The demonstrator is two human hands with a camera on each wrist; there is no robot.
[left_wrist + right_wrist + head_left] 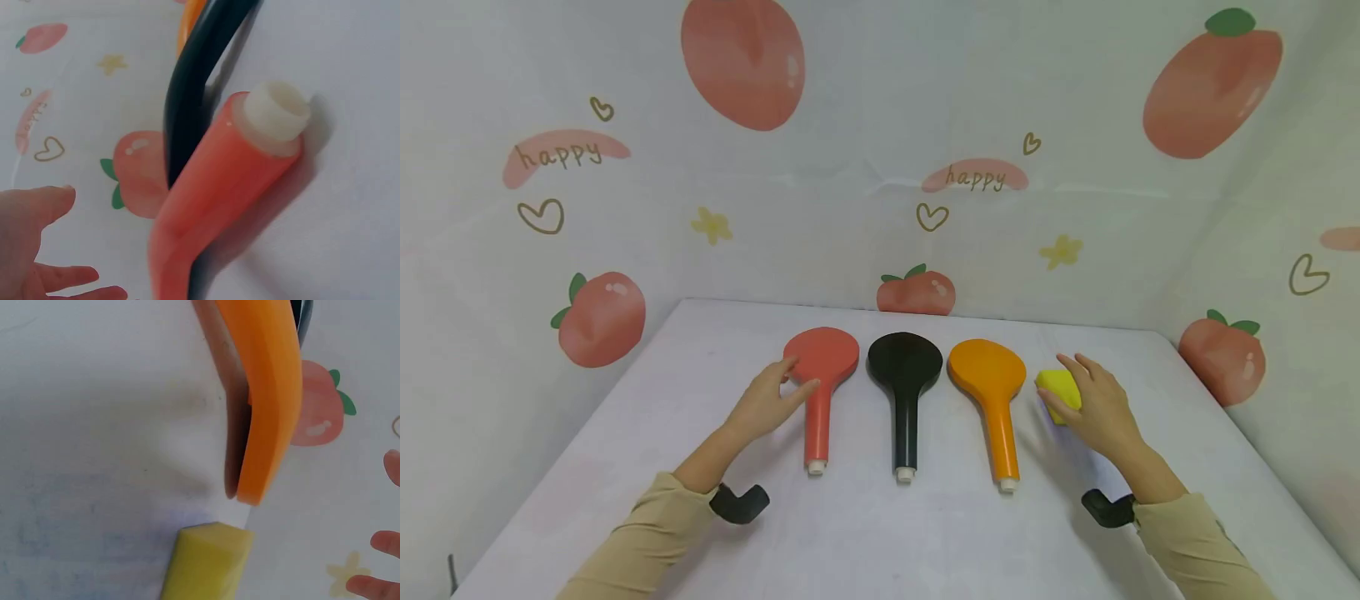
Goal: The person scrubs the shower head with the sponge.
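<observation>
Red paddle [830,368] just below my left hand [767,400]

I have both hands spread, holding nothing; my right hand [1102,408] hovers by the yellow block [1057,385]. The black paddle [906,371] and orange paddle [988,371] lie between, handles [906,433] nearest, presumably for easy grasping.

Red paddle [822,405] lies flat on the tabletop [857,542], rounded head [831,350] at the far end, handle [817,429] nearest with white end cap [816,468]; small yellow block [1060,382], flat-faced, sits well to its right.
</observation>
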